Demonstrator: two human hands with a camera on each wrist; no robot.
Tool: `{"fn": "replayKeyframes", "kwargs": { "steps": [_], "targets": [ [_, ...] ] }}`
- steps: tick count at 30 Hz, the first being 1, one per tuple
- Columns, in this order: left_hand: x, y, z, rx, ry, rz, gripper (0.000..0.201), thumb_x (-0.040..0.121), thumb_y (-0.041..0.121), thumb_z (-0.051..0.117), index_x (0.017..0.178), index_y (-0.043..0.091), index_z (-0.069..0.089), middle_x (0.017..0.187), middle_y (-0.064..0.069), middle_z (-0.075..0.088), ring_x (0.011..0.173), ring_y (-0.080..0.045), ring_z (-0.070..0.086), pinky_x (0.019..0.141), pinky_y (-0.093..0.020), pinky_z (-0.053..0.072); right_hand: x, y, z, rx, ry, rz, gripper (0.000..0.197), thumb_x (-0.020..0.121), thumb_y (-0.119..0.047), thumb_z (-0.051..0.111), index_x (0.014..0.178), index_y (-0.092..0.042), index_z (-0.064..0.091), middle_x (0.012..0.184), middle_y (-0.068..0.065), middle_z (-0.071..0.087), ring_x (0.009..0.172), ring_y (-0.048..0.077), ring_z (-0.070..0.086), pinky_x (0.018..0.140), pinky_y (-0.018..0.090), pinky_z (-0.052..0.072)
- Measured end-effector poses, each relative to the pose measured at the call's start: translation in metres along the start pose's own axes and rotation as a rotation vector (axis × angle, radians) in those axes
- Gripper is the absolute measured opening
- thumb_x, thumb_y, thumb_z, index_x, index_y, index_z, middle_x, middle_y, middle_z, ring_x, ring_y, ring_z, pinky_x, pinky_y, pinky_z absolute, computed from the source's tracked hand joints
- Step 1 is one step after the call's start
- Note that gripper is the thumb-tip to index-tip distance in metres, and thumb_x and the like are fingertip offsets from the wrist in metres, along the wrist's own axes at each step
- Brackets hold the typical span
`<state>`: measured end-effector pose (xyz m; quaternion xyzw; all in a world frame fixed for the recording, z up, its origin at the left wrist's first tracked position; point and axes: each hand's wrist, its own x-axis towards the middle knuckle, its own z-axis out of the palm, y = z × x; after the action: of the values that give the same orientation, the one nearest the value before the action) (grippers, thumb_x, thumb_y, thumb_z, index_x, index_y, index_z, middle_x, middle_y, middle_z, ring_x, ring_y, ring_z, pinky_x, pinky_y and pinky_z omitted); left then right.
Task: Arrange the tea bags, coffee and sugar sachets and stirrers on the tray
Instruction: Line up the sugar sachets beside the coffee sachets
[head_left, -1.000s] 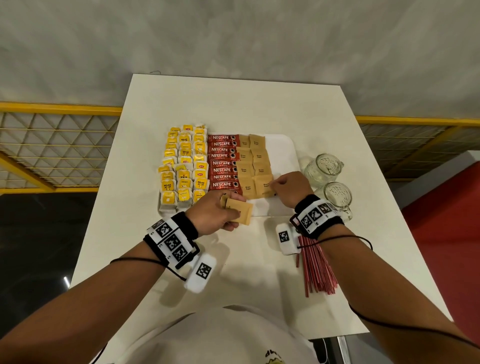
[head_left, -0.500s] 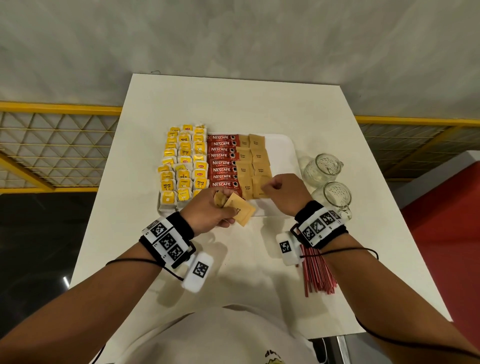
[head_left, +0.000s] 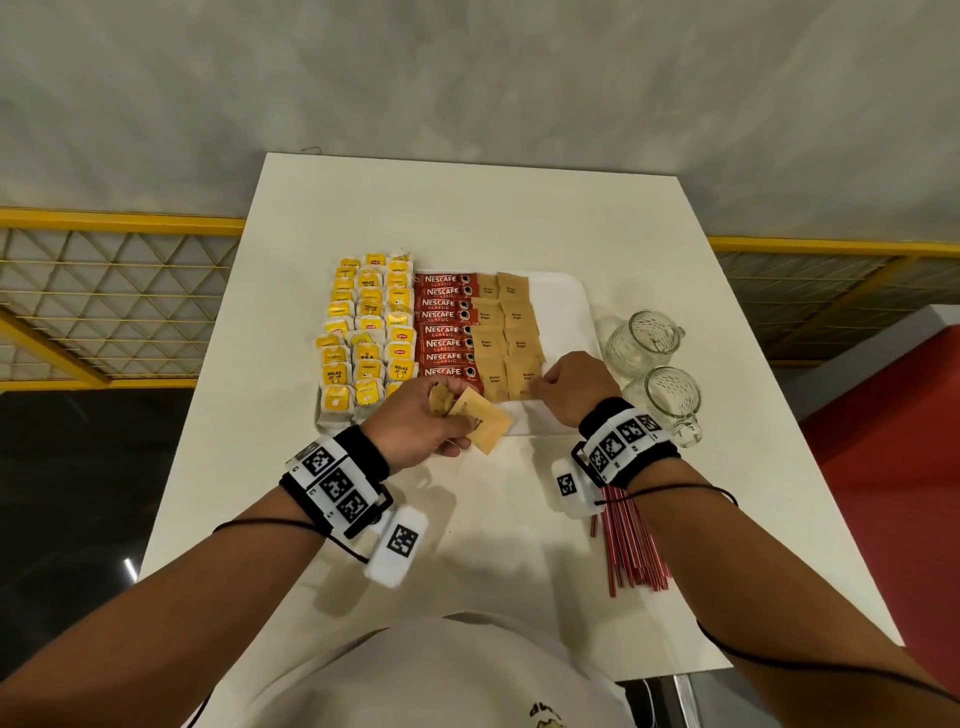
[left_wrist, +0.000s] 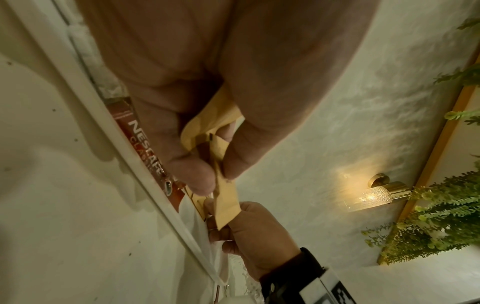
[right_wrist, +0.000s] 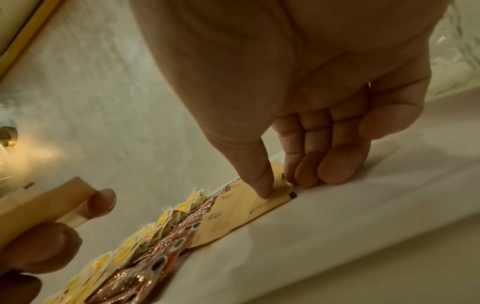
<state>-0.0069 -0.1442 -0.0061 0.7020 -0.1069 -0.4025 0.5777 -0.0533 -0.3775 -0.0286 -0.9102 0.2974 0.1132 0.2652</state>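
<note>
My left hand (head_left: 421, 421) grips the spare sugar sachets (head_left: 480, 423) just left of my right hand (head_left: 571, 382), which seems to pinch the last laid sachet (head_left: 524, 376) on the tray (head_left: 563, 306), with bare tray space rightward, nearer that hand.

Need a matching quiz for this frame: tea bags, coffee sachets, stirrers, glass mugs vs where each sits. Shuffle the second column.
Things:
1. tea bags
2. coffee sachets
3. stirrers
4. glass mugs

Places:
A. on the table, right of the tray
B. leftmost columns of the layout
C. on the tray, between the tea bags and the sugar sachets
D. off the tray, on the table nearer the person

Pairs: 1-B; 2-C; 3-D; 4-A
</note>
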Motion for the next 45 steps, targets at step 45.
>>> {"fn": "replayKeyframes", "kwargs": {
  "steps": [45],
  "targets": [
    [0.000,-0.007,0.004,0.106,-0.029,0.006,0.011,0.091,0.015,0.073,0.102,0.014,0.071,0.087,-0.006,0.076,0.071,-0.019,0.072,0.057,-0.025,0.053,-0.065,-0.014,0.013,0.612,-0.288,-0.325,0.017,0.098,-0.018,0.064,0.083,-0.009,0.065,0.072,0.002,0.066,0.068,0.015,0.065,0.060,0.024,0.049]
  ]
}}
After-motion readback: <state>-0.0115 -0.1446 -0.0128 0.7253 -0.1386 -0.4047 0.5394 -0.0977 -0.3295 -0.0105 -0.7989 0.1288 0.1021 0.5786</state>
